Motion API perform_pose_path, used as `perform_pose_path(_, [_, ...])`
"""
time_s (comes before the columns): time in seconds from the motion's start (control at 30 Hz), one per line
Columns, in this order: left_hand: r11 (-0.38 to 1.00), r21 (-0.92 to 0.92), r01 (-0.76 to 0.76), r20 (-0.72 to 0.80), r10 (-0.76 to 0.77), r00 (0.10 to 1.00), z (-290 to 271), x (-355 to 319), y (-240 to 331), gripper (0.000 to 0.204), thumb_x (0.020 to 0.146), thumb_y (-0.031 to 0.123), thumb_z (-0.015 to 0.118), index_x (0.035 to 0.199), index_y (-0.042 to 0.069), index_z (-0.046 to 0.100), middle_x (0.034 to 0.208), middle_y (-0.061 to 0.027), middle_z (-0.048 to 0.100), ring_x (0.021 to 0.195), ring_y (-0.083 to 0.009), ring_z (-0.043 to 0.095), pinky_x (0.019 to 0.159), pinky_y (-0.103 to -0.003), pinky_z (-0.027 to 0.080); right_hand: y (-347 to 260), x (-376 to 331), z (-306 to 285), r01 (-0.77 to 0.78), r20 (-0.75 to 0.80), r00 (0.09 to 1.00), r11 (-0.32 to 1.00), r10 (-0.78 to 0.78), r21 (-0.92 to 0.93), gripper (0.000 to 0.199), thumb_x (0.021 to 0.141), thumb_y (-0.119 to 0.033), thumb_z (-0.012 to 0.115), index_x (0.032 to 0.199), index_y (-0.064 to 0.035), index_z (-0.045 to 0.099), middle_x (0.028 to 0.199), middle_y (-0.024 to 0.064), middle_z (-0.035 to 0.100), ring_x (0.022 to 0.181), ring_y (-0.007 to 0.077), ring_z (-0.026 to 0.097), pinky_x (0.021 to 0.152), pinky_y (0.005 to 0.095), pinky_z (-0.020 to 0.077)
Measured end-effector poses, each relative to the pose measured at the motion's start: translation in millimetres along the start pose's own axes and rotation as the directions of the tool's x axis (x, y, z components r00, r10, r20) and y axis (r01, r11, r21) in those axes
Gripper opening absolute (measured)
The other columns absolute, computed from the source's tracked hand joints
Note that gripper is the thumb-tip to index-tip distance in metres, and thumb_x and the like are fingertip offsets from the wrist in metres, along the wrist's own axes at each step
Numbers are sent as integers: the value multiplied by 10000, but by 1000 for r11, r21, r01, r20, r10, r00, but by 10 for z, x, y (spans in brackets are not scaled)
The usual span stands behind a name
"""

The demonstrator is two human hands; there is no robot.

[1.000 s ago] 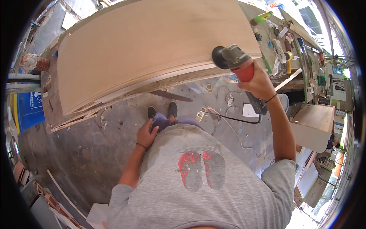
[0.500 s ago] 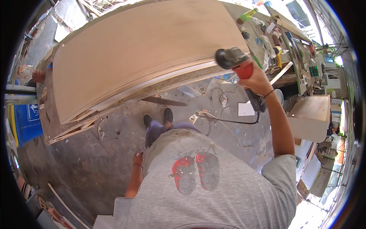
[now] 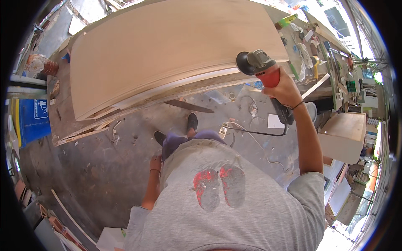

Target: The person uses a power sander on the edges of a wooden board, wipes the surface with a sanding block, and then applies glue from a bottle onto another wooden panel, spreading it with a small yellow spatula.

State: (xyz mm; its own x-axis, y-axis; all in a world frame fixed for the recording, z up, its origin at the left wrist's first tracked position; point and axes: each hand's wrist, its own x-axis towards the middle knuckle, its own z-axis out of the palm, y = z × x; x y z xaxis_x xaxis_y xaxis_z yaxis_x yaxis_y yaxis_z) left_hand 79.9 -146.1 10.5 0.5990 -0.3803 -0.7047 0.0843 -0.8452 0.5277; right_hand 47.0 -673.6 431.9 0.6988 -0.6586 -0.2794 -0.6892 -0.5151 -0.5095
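Observation:
My right hand (image 3: pixel 285 91) is wrapped round the red grip of an angle grinder (image 3: pixel 267 74), which is grey at the head and has a dark round pad (image 3: pixel 244 63). The pad shows over the near right edge of a large smooth wooden panel (image 3: pixel 171 42); whether it touches the wood I cannot tell. From the grinder's rear end a black cord (image 3: pixel 268 133) runs down to a white socket block (image 3: pixel 224 130) on the floor. My left hand (image 3: pixel 155 162) hangs low beside my thigh, away from the panel, its fingers mostly hidden.
The panel lies on a rough wooden bench (image 3: pixel 63 121). A bottle (image 3: pixel 287 21) and scattered tools are beyond its right end. A blue bin (image 3: pixel 33 121) stands left, a pale wooden box (image 3: pixel 343 138) right. A dark strip (image 3: pixel 190 106) and a white sheet (image 3: pixel 275 121) lie on the floor.
My view has shifted, so the panel and bench sit farther right in it. My feet have changed position in a step. The grinder stays in my right hand near the panel's edge.

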Motion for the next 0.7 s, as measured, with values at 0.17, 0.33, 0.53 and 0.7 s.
perform_pose_path(0.17, [768,-634,85,-146,-228,963,1,-80,-297,367,819,265,601,1009,-48,578,894,-156,619,750,-195,610,641,-320,503,-248,-82,267,117,-34,992,993,-118,-29,573,582,-102,724,1089,-1,477,840,82,576,637,158,581,550,287,499])
perform_pose_path(0.33, [886,-416,206,-4,-228,974,-440,-401,-543,393,822,295,606,1016,-43,564,853,-115,605,699,-195,598,598,-335,503,-721,-251,569,88,-35,995,996,-88,-22,638,555,-239,710,1095,18,487,911,188,614,853,328,608,761,377,474])
perform_pose_path(0.53, [631,-640,439,130,-474,871,-605,-551,-1021,402,845,357,571,1012,-8,568,855,-85,598,670,-193,585,530,-310,448,-1174,-366,920,110,53,993,991,-106,-75,665,559,-256,703,1113,22,461,918,211,609,860,360,601,762,390,469])
perform_pose_path(0.7, [610,-649,454,144,-488,861,-726,-507,-1011,331,850,354,555,1004,63,587,877,-35,603,724,-177,587,580,-351,422,-1717,-563,1259,219,51,976,964,-214,-148,671,547,-277,711,1087,30,458,880,241,617,861,398,600,752,416,472])
